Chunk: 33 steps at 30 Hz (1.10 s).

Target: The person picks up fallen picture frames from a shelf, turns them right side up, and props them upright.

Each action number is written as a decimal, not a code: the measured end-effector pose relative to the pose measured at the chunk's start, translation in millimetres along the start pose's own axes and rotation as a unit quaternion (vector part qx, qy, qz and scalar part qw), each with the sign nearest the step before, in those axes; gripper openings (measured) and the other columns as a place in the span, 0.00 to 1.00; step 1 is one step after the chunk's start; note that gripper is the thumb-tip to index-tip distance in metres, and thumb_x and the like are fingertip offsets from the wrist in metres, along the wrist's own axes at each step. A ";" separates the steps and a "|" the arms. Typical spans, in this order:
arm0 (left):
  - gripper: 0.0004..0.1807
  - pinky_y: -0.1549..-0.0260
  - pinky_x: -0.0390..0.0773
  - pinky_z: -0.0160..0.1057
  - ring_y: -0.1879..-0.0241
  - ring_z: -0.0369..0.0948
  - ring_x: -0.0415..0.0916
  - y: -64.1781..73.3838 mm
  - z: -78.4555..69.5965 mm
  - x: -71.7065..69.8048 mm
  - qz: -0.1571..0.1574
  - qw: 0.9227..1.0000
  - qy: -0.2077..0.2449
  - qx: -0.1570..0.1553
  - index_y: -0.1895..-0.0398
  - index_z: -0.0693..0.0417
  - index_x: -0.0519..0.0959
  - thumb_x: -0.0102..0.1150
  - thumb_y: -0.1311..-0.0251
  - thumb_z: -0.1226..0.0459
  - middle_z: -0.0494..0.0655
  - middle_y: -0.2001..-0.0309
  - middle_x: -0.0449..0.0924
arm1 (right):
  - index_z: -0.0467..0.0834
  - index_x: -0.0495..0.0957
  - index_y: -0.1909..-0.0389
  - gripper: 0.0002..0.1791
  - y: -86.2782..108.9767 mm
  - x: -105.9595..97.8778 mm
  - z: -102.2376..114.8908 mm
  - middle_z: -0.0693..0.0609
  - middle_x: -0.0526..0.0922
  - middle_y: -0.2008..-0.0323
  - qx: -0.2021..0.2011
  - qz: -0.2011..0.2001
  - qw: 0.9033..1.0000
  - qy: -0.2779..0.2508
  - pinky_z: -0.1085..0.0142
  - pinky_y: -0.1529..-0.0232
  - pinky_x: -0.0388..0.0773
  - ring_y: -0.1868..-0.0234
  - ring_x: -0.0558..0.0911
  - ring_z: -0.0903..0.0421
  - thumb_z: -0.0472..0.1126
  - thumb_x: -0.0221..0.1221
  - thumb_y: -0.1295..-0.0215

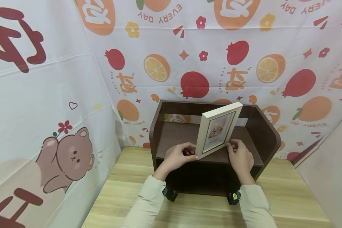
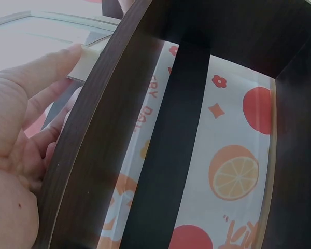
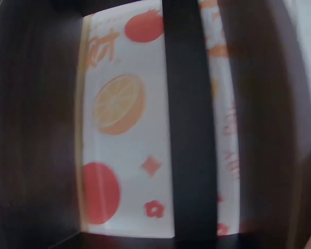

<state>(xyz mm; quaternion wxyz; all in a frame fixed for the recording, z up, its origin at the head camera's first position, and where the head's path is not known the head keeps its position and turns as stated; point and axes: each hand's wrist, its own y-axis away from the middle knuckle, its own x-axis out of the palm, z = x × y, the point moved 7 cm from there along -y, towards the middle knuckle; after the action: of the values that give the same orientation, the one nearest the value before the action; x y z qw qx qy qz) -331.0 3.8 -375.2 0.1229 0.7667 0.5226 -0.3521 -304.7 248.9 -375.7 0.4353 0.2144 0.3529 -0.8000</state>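
Cream-coloured and rectangular, the wooden picture frame stands tilted on the upper board of the dark brown wooden desk shelf, leaning to the right. The left hand pinches the frame's lower left corner, fingers curled round it; the right hand grips its lower right edge, so the two hands sit apart with the frame between them. The shelf rests at the far side of the pale wooden table, against the white fruit-printed cloth backdrop.
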 end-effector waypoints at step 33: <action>0.16 0.59 0.68 0.39 0.65 0.31 0.75 1.8 0.6 -1.3 -0.018 1.000 -0.011 0.005 0.53 0.36 0.82 0.67 0.45 0.49 0.32 0.64 0.80 | 0.46 0.67 0.34 0.34 15.8 -69.8 166.4 0.48 0.81 0.69 -0.220 -0.005 0.974 0.048 0.66 0.85 0.60 0.83 0.70 0.56 0.58 0.60 0.37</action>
<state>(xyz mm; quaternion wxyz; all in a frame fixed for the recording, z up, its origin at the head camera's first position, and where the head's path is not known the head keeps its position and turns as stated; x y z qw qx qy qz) -329.9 1.7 -375.1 0.1187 0.7538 0.5331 -0.3654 -260.3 156.1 -226.7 0.4503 0.1499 0.5416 -0.6939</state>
